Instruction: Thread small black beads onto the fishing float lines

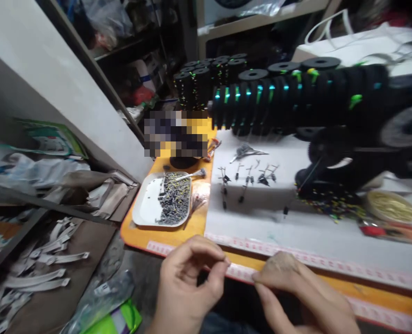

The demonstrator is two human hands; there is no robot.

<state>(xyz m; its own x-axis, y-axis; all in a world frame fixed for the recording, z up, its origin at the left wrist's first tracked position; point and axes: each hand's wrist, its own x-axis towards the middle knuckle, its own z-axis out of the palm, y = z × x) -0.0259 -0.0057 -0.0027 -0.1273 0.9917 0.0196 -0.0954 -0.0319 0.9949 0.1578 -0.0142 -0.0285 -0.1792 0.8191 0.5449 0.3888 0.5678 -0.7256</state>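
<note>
My left hand (193,280) is raised at the table's front edge, its thumb and forefinger pinched together. Opposite it, my right hand (298,290) also pinches thumb against forefinger, with a short gap between the two sets of fingertips. Whatever lies in either pinch is too small or blurred to make out. Beyond the hands, several small black parts with thin wire ends (250,178) lie scattered on a white sheet (261,227). Left of the sheet, a white tray (145,204) holds a heap of tiny grey and yellow pieces (174,204).
Black ring-stacked rolls (278,106) with green bits span the back right. Coloured bits (334,204) lie beside a round dish of gold-coloured pieces (393,207). A measuring tape strip (242,273) runs along the front edge. Pale strips (42,278) lie on a shelf at left.
</note>
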